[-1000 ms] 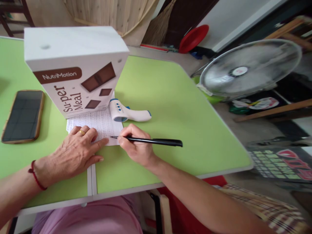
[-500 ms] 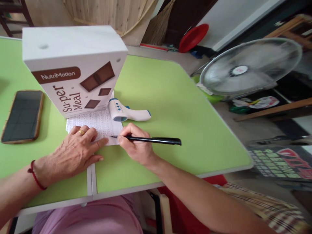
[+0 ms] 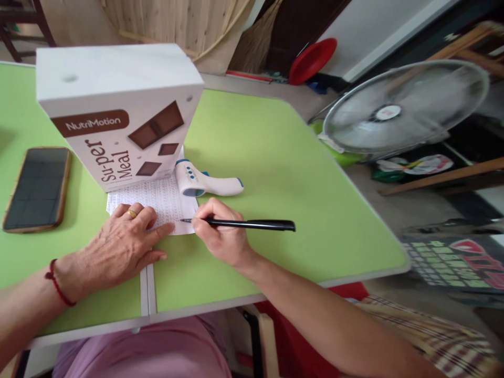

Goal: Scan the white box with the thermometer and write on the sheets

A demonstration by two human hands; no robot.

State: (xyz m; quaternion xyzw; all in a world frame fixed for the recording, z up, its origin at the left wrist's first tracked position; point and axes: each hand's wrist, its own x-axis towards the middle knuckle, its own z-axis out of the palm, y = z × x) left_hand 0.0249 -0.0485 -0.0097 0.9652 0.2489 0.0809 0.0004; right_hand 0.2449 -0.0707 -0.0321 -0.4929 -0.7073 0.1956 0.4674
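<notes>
My right hand (image 3: 222, 233) grips a black pen (image 3: 260, 225), its tip at the lower right part of a white sheet of paper (image 3: 163, 202) covered in rows of handwriting. Flat on the sheet's lower left edge lies my left hand (image 3: 128, 236), fingers stretched out, with a ring on one finger and a red cord at the wrist. A white and blue infrared thermometer (image 3: 208, 181) rests on the paper's upper right corner. Behind the hands, a tall white NutriMotion box (image 3: 118, 115) stands on the back of the sheet and hides part of it.
A smartphone (image 3: 37, 189) in a brown-edged case lies to the left on the green table (image 3: 268, 147). Beyond the table's right edge a fan (image 3: 405, 107) is spinning. A red basin (image 3: 313, 61) and a straw broom (image 3: 258, 39) are at the back.
My right hand and the pen have shifted very slightly to the right. The left hand stays in place on the paper.
</notes>
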